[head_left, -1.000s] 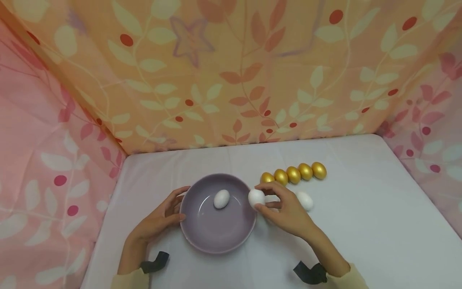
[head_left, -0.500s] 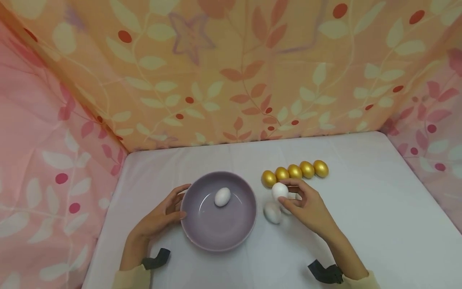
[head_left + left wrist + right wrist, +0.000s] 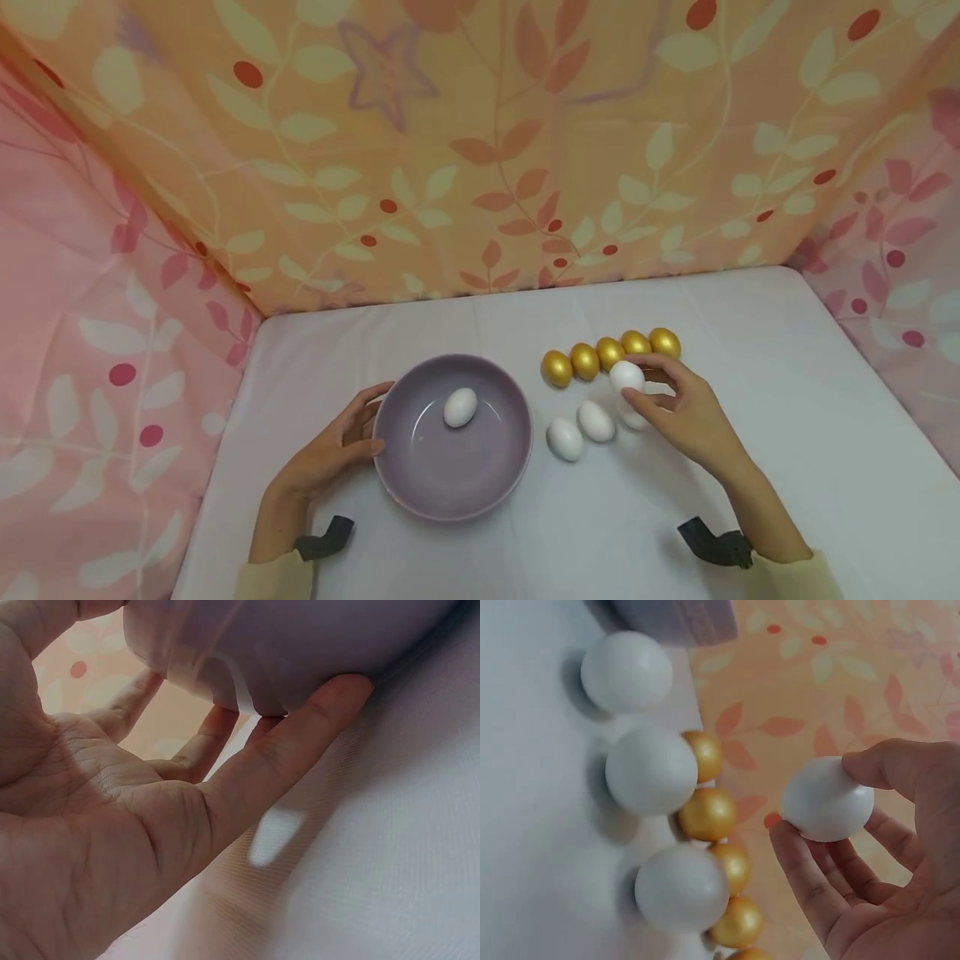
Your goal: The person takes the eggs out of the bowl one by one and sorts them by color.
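My right hand [image 3: 690, 421] pinches a white egg [image 3: 627, 377] between thumb and fingers, raised above the table. In the right wrist view that egg [image 3: 827, 799] is apart from three other white eggs, including a middle one [image 3: 652, 771]. The head view has these on the table: the left egg [image 3: 565, 439], the middle egg [image 3: 596, 421] and one partly hidden behind the right hand. A purple bowl [image 3: 450, 500] holds one white egg [image 3: 460, 407]. My left hand [image 3: 330, 450] rests against the bowl's left side. Its extended fingers touch the outer wall [image 3: 300, 645] in the left wrist view.
Several gold eggs [image 3: 584, 362] stand in a slanting row behind the white ones. White cloth covers the table [image 3: 480, 325]. Patterned orange fabric [image 3: 420, 150] rises behind it, with pink fabric at both sides.
My right hand has moved right, carrying the white egg from the bowl's rim to above the rightmost white egg. White eggs behind it have come into view. The left hand stays at the bowl.
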Tool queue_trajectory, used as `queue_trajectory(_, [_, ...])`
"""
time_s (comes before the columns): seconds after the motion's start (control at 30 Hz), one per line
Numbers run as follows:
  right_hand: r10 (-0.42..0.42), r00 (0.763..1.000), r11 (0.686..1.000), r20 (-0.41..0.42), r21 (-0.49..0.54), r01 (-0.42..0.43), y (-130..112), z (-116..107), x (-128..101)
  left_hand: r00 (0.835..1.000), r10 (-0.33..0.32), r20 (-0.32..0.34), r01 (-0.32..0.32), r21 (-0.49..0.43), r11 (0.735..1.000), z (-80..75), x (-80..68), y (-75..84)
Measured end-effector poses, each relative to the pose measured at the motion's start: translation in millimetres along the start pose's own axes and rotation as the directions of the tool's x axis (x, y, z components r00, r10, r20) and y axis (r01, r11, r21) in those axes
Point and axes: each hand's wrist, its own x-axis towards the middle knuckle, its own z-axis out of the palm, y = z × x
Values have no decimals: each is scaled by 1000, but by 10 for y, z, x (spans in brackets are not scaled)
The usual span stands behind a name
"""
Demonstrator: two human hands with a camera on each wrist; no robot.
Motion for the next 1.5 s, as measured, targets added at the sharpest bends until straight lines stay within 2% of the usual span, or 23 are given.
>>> queue_trajectory(0.27, [-17,999,992,-43,-123,12,233,-145,-51,1000,25,17,-24,-28,999,-3,11,-18])
queue_trajectory(0.43, [12,998,985,-57,-169,-21,360,-215,-76,1000,19,11,-19,-17,1000,-3,15,-6])
queue_trajectory(0.9, [90,995,973,-47,-208,-98,577,-254,-138,1000,25,11,-25,2,1000,11,14,5])
queue_trajectory(1.07, [72,997,969,-30,-237,-77,587,-189,-140,1000,28,15,-28,-8,1000,10,-8,-7])
queue_trajectory(1.33, [0,999,961,-52,-277,-14,600,-62,-195,999,27,19,-26,-19,999,9,-32,-4])
queue_trajectory(1.5, [-9,998,947,-56,-322,-10,570,-51,-189,1000,18,15,-18,-6,1000,3,-17,1])
